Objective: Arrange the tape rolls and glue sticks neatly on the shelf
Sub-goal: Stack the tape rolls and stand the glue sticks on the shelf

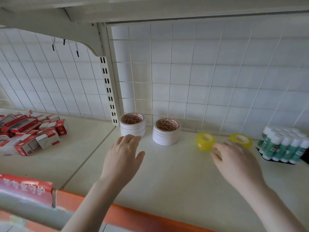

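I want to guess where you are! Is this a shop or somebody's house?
Probably a stationery shop. The shelf has an orange price strip, a wire grid back, stacked tape rolls, packed glue sticks and heaped small red boxes.

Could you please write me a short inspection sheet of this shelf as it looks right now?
Surface: cream shelf with an orange front edge.
Job's things: two stacks of white tape rolls, left stack and right stack, near the back; two yellow tape rolls, left one and right one; pack of glue sticks upright at far right.
Clutter: pile of red and white boxes on the neighbouring shelf section.
Grippers: left hand open, fingertips at the left stack; right hand open, fingers reaching between the yellow rolls; contact unclear.
Cables: nothing seen.
Surroundings: white wire grid back panel; slotted upright post; shelf above.
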A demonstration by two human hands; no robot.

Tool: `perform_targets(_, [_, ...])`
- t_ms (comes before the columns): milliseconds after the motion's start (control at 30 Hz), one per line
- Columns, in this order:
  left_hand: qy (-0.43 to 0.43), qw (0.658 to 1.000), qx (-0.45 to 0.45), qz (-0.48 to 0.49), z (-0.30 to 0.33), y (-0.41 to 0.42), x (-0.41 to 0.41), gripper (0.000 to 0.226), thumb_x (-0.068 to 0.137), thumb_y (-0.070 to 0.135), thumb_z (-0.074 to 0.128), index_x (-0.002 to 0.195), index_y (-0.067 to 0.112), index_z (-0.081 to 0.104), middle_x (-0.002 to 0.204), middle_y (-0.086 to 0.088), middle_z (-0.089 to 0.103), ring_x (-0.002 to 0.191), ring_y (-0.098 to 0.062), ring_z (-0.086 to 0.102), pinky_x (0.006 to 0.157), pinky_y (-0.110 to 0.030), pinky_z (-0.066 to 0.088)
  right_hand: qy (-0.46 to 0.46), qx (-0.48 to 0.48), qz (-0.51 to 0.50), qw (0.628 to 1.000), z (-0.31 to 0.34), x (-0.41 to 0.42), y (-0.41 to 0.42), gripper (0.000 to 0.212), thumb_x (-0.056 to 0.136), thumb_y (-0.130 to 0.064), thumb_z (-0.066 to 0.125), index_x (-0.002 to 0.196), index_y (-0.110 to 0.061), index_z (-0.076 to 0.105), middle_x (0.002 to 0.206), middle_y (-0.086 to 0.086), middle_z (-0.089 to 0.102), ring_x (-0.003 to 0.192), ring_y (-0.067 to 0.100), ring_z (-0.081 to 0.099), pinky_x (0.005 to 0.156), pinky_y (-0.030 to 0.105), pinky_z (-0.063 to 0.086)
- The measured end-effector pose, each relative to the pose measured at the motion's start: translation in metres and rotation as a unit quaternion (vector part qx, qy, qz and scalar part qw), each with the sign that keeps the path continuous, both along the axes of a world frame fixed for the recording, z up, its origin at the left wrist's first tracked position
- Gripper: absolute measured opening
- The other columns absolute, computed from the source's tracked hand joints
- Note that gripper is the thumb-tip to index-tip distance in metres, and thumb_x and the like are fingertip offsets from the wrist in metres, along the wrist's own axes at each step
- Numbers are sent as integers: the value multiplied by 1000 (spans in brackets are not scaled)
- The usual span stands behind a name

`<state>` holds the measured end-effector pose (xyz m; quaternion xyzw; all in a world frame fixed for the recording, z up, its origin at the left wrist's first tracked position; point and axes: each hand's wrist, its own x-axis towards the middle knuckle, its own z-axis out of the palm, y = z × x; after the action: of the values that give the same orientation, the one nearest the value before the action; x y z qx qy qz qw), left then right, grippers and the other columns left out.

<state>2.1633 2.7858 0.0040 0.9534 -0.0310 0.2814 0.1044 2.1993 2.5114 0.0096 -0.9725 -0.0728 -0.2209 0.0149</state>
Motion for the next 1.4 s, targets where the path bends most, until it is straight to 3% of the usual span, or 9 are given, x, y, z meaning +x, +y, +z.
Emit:
perform_targets(133, [33,999,-32,-7,-6,-25,-15,43,83,27,66,122,12,58,117,-3,61,110,-28,53,82,-38,46,0,0,-43,999,-14,-28,-21,16,74,-22,71,86,-12,68,80,10,63,78,34,60,66,38,48])
perform_targets(267, [43,997,-44,-39,-8,-49,-24,46,85,31,64,127,15,55,123,-2,57,114,-26,50,88,-38,43,-74,46,-76,993,-29,-63,-50,27,55,-10,83,76,-5,66,68,14,59,63,37,60,57,42,49])
perform_targets(400, [50,992,-41,-108,-11,-80,-32,44,80,28,71,120,12,60,116,-7,61,106,-32,56,82,-41,46,-112,68,-154,979,-40,-105,-79,28,59,-10,82,82,-5,67,73,15,62,68,37,60,60,41,48])
perform_targets(733, [83,971,-51,-219,-8,-217,-50,48,85,33,63,130,17,53,129,-4,54,120,-27,47,95,-38,39,-123,55,-263,955,-44,-174,-193,22,68,-15,80,84,-6,68,74,11,63,67,33,61,59,37,48])
perform_targets(1067, [92,962,-57,-249,1,-437,-78,48,89,36,58,133,19,49,131,-1,51,122,-23,44,94,-36,39,-135,58,-295,944,-38,-212,-394,17,70,-16,77,80,-8,65,71,11,61,66,33,60,58,39,50])
perform_targets(1300, [106,953,-66,-275,10,-590,-93,47,91,37,55,135,21,47,134,2,48,124,-19,41,96,-33,38,-98,68,-313,942,-31,-237,-546,20,80,-25,70,93,-11,66,84,8,64,80,31,61,69,40,48])
perform_targets(1400, [101,950,-66,-289,14,-641,-86,48,90,37,55,135,22,47,133,3,49,123,-18,42,96,-34,40,-108,77,-321,938,-32,-234,-594,22,78,-23,72,92,-8,67,82,11,63,78,33,61,66,40,49])
